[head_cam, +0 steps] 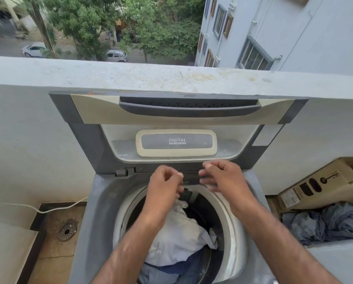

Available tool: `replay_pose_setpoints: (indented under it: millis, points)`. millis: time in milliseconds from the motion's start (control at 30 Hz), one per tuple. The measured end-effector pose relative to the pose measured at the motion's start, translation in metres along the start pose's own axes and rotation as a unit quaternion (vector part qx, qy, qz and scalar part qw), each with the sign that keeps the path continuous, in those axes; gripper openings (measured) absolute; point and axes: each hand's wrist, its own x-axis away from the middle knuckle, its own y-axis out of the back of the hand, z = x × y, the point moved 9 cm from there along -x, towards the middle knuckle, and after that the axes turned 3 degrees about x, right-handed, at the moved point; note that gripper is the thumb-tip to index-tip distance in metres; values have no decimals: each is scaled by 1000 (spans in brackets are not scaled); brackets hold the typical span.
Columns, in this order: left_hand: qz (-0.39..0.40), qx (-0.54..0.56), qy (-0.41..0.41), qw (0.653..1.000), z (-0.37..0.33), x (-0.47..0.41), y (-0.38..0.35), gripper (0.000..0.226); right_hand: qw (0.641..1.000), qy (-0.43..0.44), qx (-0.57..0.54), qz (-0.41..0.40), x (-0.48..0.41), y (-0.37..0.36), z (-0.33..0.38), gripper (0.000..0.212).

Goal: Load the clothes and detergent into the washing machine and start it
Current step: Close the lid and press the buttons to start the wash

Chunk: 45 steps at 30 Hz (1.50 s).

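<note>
The top-loading washing machine (102,201) stands with its lid (177,111) raised against the balcony wall. A white garment (177,238) lies in the drum over blue clothes (171,271). My left hand (163,187) hovers above the drum's back edge, fingers curled down, and seems to pinch the raised tip of the white garment. Close beside it, my right hand (222,177) hangs over the white drum rim (231,214). Its fingers are loosely curled and blurred, with nothing seen in them. No detergent is in view.
A cardboard box (319,185) lies to the right of the machine, with crumpled blue-grey clothes (327,224) below it. A floor drain (66,231) and a white cable (48,210) are on the left. The balcony wall ledge (171,76) runs behind the machine.
</note>
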Motion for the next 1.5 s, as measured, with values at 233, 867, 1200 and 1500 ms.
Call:
replay_pose_setpoints:
  millis: [233, 867, 1200, 1500]
  points:
    - [-94, -409, -517, 746, -171, 74, -26, 17, 879, 390, 230, -153, 71, 27, 141, 20]
    - [-147, -521, -498, 678, -202, 55, -29, 23, 735, 408, 491, -229, 64, 7, 173, 30]
    - [-141, -556, -504, 646, -196, 52, -33, 31, 749, 402, 497, -175, 64, 10, 170, 28]
    - [-149, -560, -520, 628, -180, 91, -28, 20, 738, 425, 494, -176, 101, 16, 148, 21]
